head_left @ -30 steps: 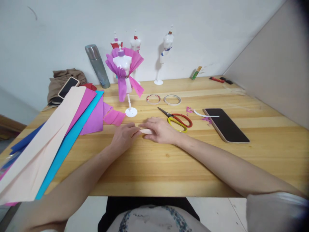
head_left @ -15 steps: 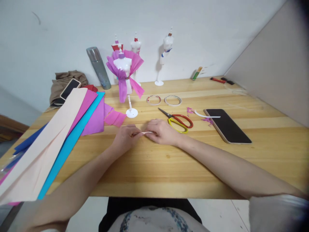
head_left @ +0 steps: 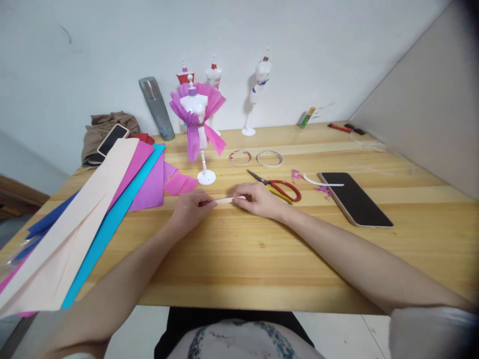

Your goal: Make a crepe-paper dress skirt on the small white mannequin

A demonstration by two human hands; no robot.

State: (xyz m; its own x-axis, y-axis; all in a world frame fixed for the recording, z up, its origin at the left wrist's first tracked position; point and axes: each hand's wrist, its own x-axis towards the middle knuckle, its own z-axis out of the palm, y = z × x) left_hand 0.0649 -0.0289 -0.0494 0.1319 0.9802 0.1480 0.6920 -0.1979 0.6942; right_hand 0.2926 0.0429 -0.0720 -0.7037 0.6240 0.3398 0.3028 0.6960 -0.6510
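Observation:
A narrow pale pink strip (head_left: 224,200) is stretched between my hands over the table. My left hand (head_left: 191,206) pinches its left end, and my right hand (head_left: 258,198) pinches its other end. Whether it is paper or tape I cannot tell. Beyond the hands stands a small white dress-form mannequin (head_left: 195,104), wrapped at the waist with purple and pink crepe paper (head_left: 215,104). Scissors (head_left: 286,191) with a red and a yellow handle lie just past my right hand, which partly hides the yellow loop.
Sheets of crepe paper (head_left: 97,199) are stacked at the left. Two tape rolls (head_left: 270,165) lie behind the scissors. A large phone (head_left: 355,199), with a white strip (head_left: 322,183) across it, lies right. Further mannequins (head_left: 263,75) and a grey bottle (head_left: 157,109) stand along the wall.
My hands have moved apart, so more of the pale strip shows between them. My right hand now covers part of the scissors' yellow handle. The whole view has shifted slightly.

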